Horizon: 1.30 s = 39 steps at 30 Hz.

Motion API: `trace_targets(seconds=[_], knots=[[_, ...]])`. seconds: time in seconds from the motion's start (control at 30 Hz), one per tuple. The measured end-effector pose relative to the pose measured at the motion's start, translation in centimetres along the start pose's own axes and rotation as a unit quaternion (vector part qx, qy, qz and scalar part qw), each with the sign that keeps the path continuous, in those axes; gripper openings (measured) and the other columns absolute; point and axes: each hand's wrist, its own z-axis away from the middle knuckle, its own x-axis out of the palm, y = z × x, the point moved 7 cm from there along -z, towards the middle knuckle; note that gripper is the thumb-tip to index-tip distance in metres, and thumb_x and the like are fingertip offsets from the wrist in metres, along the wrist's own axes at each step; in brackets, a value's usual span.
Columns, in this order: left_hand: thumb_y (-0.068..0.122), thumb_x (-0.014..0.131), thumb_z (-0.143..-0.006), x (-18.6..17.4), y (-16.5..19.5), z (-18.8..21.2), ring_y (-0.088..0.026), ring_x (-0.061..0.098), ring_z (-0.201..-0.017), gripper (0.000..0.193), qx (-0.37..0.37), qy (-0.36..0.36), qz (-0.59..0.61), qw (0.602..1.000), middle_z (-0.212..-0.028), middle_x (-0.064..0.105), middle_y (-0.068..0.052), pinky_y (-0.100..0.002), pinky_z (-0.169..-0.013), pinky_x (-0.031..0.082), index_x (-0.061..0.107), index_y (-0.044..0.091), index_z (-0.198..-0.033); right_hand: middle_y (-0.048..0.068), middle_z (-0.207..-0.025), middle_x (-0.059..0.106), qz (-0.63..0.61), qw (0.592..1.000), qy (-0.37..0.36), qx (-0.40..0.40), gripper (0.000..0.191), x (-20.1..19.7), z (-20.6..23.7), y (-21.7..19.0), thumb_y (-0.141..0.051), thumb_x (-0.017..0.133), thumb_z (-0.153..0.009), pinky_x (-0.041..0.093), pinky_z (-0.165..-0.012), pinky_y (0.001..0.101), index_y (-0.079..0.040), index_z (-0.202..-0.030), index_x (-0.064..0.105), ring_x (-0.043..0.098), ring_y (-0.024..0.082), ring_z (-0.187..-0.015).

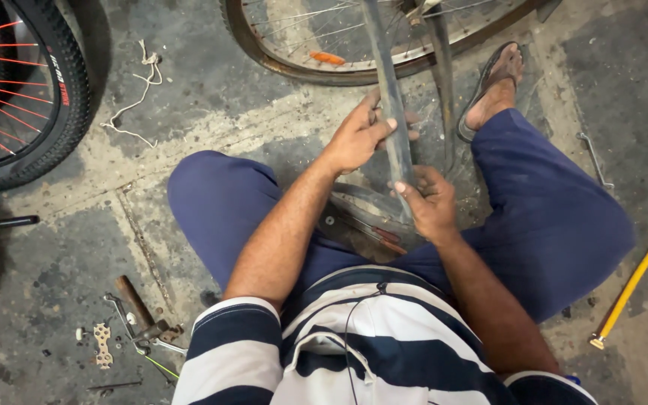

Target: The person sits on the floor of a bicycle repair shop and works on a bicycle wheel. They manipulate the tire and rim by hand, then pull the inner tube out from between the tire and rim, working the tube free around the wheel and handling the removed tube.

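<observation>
I squat on a concrete floor and both hands hold a flat grey rubber inner tube (pixel 388 90) that runs from my lap up toward a bare bicycle wheel rim (pixel 279 66). My left hand (pixel 360 135) grips the tube higher up, thumb pressed on it. My right hand (pixel 429 199) pinches the tube lower down, just above a folded black tyre (pixel 365 217) lying between my knees. The tube's lower end is hidden behind my hands.
A black bicycle tyre with red spokes (pixel 24 90) stands at far left. A hammer (pixel 140 307), a flat multi-hole wrench (pixel 103 345) and small tools lie at lower left. White string (pixel 140 90), a metal lever (pixel 594 157) and a yellow hose (pixel 635 281) lie on the floor. My sandalled foot (pixel 493 86) rests by the rim.
</observation>
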Motion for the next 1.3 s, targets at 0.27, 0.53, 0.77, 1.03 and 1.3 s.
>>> trace_targets(seconds=[0.27, 0.53, 0.77, 1.03, 1.3], knots=[[0.013, 0.047, -0.107, -0.9, 0.8, -0.1, -0.03, 0.075, -0.109, 0.063, 0.024, 0.037, -0.014, 0.999, -0.124, 0.071, -0.023, -0.04, -0.082, 0.063, 0.012, 0.008, -0.159, 0.009, -0.102, 0.076, 0.04, 0.999, -0.002, -0.001, 0.023, 0.1, 0.1, -0.1, -0.004, 0.07, -0.098, 0.06, -0.079, 0.0272, 0.003, -0.119, 0.064, 0.073, 0.013, -0.088], [0.026, 0.054, -0.107, -2.6, 1.0, -0.6, -0.027, 0.078, -0.094, 0.045, 0.035, 0.109, 0.041, 0.993, -0.107, 0.076, -0.02, -0.04, -0.082, 0.066, 0.046, -0.002, -0.142, 0.009, -0.103, 0.075, 0.038, 0.999, -0.016, 0.007, 0.022, -0.1, 0.3, 0.6, -0.005, 0.071, -0.099, 0.059, -0.08, 0.0277, 0.002, -0.12, 0.065, 0.072, 0.013, -0.089], [0.006, 0.077, -0.09, -1.6, 2.0, -0.2, -0.015, 0.07, -0.104, 0.077, 0.07, 0.067, -0.023, 0.995, -0.113, 0.073, -0.008, -0.033, -0.092, 0.059, 0.032, 0.001, -0.152, 0.012, -0.105, 0.074, -0.056, 0.998, 0.008, 0.033, 0.027, -0.9, 0.1, 2.4, -0.002, 0.071, -0.096, 0.06, -0.081, 0.0309, 0.003, -0.121, 0.063, 0.074, 0.018, -0.092], [0.016, 0.07, -0.1, -4.1, 0.8, -0.2, -0.011, 0.058, -0.077, 0.033, 0.074, 0.213, -0.126, 0.966, -0.09, 0.069, -0.005, -0.028, -0.067, 0.048, 0.065, -0.004, -0.126, 0.013, -0.098, 0.076, -0.033, 0.993, -0.042, 0.106, 0.037, -0.9, -0.3, 3.6, -0.012, 0.067, -0.097, 0.056, -0.077, 0.0304, 0.0, -0.131, 0.06, 0.071, 0.017, -0.081], [0.027, 0.056, -0.109, -7.2, 2.3, 0.1, -0.013, 0.067, -0.076, 0.033, 0.163, 0.282, 0.019, 0.945, -0.089, 0.073, -0.007, -0.03, -0.071, 0.055, 0.067, -0.004, -0.114, 0.009, -0.091, 0.074, 0.007, 0.983, -0.133, 0.127, 0.033, 1.0, 0.0, 4.3, -0.017, 0.069, -0.097, 0.053, -0.072, 0.0293, 0.003, -0.123, 0.064, 0.065, 0.014, -0.077]])
